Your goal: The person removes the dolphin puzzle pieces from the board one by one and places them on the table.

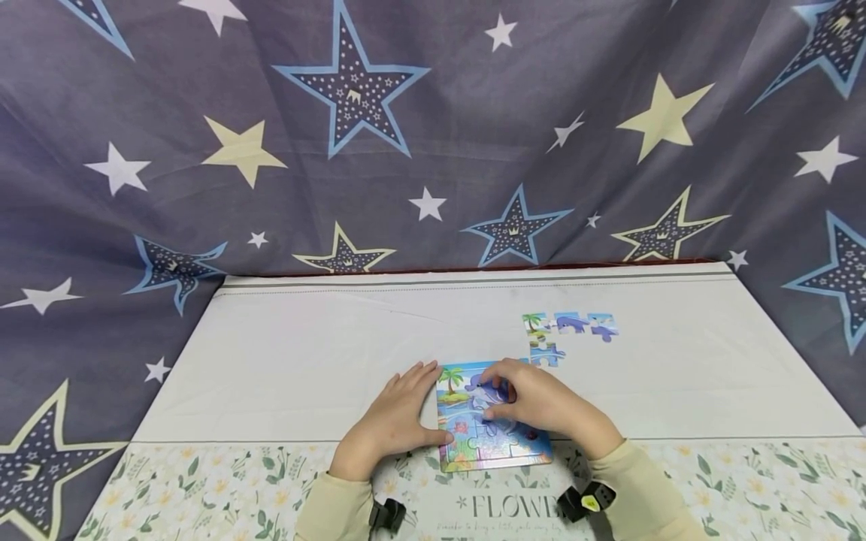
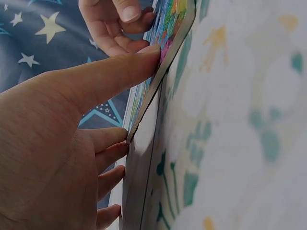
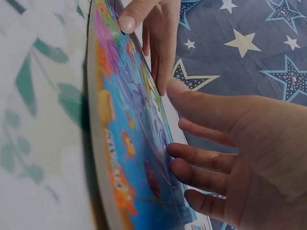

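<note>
A square jigsaw puzzle (image 1: 497, 451) with a palm tree, a dolphin and sea creatures lies flat before the person. The left hand (image 1: 395, 413) steadies its left side: the thumb presses on the front left corner, while the straight fingers reach along to the back left corner. In the left wrist view, that thumb (image 2: 139, 64) lies over the puzzle's edge. Over the dolphin picture, the right hand (image 1: 541, 398) arches with its thumb and forefinger apart. Its fingertips (image 3: 178, 151) touch the puzzle's surface in the right wrist view, and no loose piece shows between them.
Behind the puzzle to the right lie several loose jigsaw pieces: a palm tree piece (image 1: 534, 323), dolphin pieces (image 1: 570, 324) in a row beside it, and a water piece (image 1: 544, 355) below. A star-patterned curtain (image 1: 433, 150) hangs behind the white and floral tabletop (image 1: 271, 361).
</note>
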`<state>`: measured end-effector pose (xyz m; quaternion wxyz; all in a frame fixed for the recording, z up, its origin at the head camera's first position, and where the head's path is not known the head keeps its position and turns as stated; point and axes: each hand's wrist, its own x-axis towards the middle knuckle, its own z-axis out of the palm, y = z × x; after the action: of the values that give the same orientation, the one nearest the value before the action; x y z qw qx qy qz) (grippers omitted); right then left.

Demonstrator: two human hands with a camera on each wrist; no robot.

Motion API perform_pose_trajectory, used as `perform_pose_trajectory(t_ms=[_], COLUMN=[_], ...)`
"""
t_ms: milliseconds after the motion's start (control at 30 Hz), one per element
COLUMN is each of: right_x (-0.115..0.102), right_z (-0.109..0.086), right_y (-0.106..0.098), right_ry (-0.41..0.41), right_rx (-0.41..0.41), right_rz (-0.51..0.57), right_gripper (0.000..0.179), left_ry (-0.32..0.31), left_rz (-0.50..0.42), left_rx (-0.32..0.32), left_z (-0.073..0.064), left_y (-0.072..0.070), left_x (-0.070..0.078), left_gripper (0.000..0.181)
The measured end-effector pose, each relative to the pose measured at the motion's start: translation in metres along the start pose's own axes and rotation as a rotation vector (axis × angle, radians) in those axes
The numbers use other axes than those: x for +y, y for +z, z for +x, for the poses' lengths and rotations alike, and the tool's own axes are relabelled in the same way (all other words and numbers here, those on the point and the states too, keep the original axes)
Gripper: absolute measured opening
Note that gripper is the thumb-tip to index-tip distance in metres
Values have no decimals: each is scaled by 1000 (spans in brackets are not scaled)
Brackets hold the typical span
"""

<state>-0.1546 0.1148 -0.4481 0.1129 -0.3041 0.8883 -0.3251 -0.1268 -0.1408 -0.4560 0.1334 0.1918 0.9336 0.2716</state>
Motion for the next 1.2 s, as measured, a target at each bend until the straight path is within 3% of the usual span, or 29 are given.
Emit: perform_pose_trajectory(t_ms=[633,1200], right_x=[-11,-9], right_z=[2,3], right_y=[9,11], right_ry=[135,123], right_rx=[-26,-1], right_rz=[-94,-91], right_gripper=[61,54], left_ry=[10,5], left_rz=[6,-6], left_rx=[5,8], left_z=[0,0], left_y=[0,0], left_x=[0,1], left_gripper=[99,100])
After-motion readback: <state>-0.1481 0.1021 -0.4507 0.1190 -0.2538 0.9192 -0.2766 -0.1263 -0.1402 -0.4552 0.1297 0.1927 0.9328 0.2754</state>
